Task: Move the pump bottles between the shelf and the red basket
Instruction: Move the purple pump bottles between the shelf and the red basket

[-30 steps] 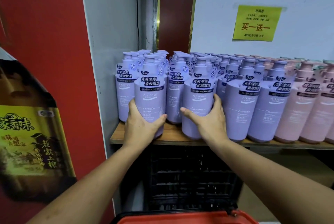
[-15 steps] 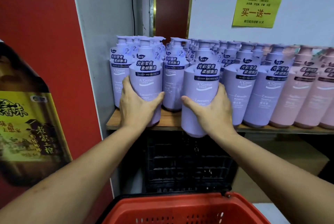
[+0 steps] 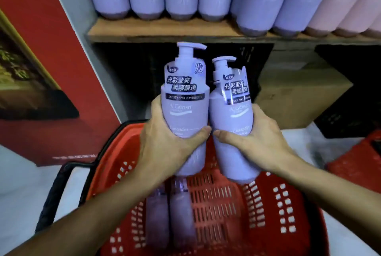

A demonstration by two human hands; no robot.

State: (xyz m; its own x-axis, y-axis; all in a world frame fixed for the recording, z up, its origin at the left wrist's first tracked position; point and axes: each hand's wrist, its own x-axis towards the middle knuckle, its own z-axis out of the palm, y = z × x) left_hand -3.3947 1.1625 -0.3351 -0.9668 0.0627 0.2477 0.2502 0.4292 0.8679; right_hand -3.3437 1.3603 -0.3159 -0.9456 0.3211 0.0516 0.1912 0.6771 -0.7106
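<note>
Carrying two at once from shelf point(image 3: 165, 28) down to red basket point(image 3: 288, 204) — mid-transfer step. Two purple bottles point(image 3: 171, 214) already lay inside. Left hand point(image 3: 165, 148) wrapped tight round left bottle point(image 3: 184, 109), right hand point(image 3: 259, 144) round right bottle point(image 3: 231, 123), both upright, touching, just above basket. Next probably needed lowering beside those two. Half second earlier both bottles sat up at shelf edge — view tilted down since.

Red wall panel point(image 3: 41, 49) left; cardboard box point(image 3: 299, 99) under shelving.
</note>
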